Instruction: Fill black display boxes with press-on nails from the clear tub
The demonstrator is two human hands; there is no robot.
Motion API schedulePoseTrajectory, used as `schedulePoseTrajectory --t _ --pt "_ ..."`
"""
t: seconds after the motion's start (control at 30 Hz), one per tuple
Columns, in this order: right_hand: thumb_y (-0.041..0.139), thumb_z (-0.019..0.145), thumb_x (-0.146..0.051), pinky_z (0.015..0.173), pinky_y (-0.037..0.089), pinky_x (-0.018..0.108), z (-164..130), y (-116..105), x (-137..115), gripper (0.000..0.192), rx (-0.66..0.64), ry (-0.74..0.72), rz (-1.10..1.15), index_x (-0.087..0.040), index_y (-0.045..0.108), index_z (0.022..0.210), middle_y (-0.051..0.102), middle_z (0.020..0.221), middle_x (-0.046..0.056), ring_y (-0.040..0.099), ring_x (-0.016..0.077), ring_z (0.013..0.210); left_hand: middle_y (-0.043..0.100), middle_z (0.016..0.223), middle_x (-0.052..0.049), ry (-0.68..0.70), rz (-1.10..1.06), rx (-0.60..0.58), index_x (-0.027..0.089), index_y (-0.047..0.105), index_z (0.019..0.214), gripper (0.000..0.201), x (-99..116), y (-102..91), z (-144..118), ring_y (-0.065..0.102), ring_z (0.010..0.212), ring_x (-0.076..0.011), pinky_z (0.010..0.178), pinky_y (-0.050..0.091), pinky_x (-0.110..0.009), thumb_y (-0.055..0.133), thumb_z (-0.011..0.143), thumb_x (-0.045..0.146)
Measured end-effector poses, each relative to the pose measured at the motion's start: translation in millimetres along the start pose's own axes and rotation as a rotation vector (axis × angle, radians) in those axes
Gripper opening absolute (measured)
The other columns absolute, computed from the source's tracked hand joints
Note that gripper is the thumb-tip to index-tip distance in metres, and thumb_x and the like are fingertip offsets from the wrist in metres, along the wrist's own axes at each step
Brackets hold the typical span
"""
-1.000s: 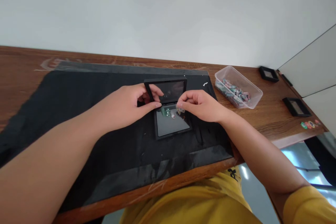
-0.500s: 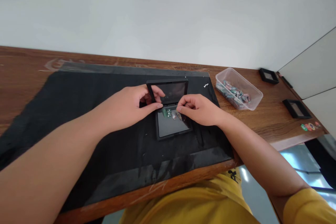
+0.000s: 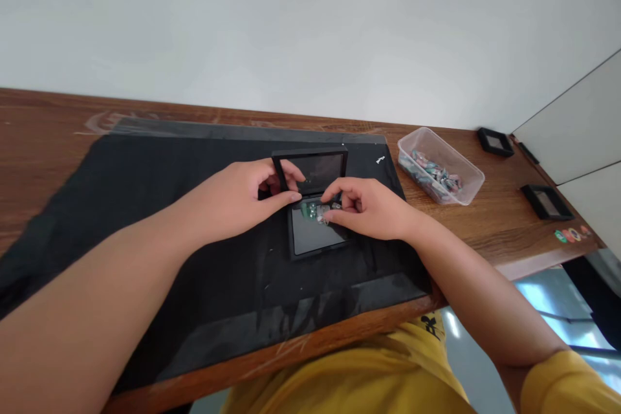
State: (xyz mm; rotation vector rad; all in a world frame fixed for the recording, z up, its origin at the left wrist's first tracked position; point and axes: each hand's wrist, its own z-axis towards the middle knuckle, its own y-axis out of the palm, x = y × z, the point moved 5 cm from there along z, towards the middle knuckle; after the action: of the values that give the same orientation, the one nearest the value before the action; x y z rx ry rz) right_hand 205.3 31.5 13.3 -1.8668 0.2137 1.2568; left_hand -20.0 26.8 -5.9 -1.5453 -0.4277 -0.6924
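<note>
A black hinged display case (image 3: 317,247) with clear film panels stands unfolded on the black mat, its lid (image 3: 315,168) raised at the back. My left hand (image 3: 252,191) grips the lid's left side, thumb at the hinge and fingertips showing through the clear panel. On the lower panel lie small green pieces (image 3: 308,209) and some clear or silvery pieces (image 3: 322,211). My right hand (image 3: 366,207) is over the panel's right part, thumb and index finger apart beside the silvery pieces, the other fingers curled. It partly covers the pieces there.
Right of the mat (image 3: 218,284) stands a clear plastic tub (image 3: 466,191) holding several small wrapped pieces. Two black frames (image 3: 495,142) lie farther right on the wooden table, with small coloured round items (image 3: 572,234) near its edge. A white scrap (image 3: 380,160) rests on the mat.
My right hand's thumb and index finger have spread apart, and the thumb has moved lower and left over the panel. The silvery pieces have shifted a little. My left hand keeps its grip.
</note>
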Motion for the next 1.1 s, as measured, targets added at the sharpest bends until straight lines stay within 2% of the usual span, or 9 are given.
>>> schedulePoseTrajectory --t 0.1,0.4,0.6,0.83,1.1 --pt "0.082 0.098 -0.026 0.072 0.036 0.027 -1.4 1.0 -1.7 0.017 -0.017 -0.040 -0.067 -0.018 0.076 0.111 0.056 0.069 -0.009 0.052 0.0119 0.065 0.085 0.098 -0.005 -0.012 -0.007 -0.003 0.035 0.082 0.107 0.044 0.5 0.3 -0.5 0.078 0.085 -0.0319 0.076 0.060 -0.042 0.066 0.082 0.068" --pt "0.084 0.097 -0.015 0.073 0.037 0.027 -1.9 -0.2 -5.9 0.019 -0.010 -0.030 -0.147 -0.017 0.082 0.117 0.057 0.071 -0.009 0.053 0.0113 0.066 0.085 0.097 -0.005 -0.012 -0.017 -0.005 0.034 0.081 0.108 0.047 -1.5 0.8 -0.8 0.077 0.085 -0.0320 0.074 0.061 -0.042 0.069 0.082 0.072" --pt "0.078 0.099 -0.008 0.071 0.033 0.027 -2.8 0.9 -8.3 0.012 -0.027 -0.099 -0.204 -0.019 0.082 0.100 0.058 0.068 -0.008 0.053 0.0107 0.066 0.085 0.100 -0.005 -0.009 0.003 -0.007 0.035 0.081 0.108 0.048 -2.3 1.1 -0.8 0.079 0.086 -0.0324 0.078 0.062 -0.045 0.067 0.083 0.073" --pt "0.076 0.098 -0.006 0.071 0.033 0.027 -5.8 -2.8 -10.9 0.014 -0.041 -0.067 -0.257 -0.019 0.080 0.098 0.059 0.071 -0.007 0.052 0.0107 0.067 0.086 0.099 -0.005 0.001 0.010 -0.010 0.035 0.080 0.108 0.046 -1.8 0.9 -0.2 0.079 0.086 -0.0319 0.078 0.063 -0.045 0.065 0.083 0.071" --pt "0.077 0.097 -0.005 0.072 0.033 0.028 -8.1 -8.2 -8.0 0.013 -0.056 -0.048 -0.213 -0.018 0.081 0.098 0.057 0.070 -0.008 0.050 0.0105 0.066 0.086 0.102 -0.006 0.007 0.014 -0.022 0.034 0.081 0.113 0.052 -4.3 1.4 -0.1 0.079 0.088 -0.0328 0.080 0.065 -0.046 0.066 0.085 0.075"
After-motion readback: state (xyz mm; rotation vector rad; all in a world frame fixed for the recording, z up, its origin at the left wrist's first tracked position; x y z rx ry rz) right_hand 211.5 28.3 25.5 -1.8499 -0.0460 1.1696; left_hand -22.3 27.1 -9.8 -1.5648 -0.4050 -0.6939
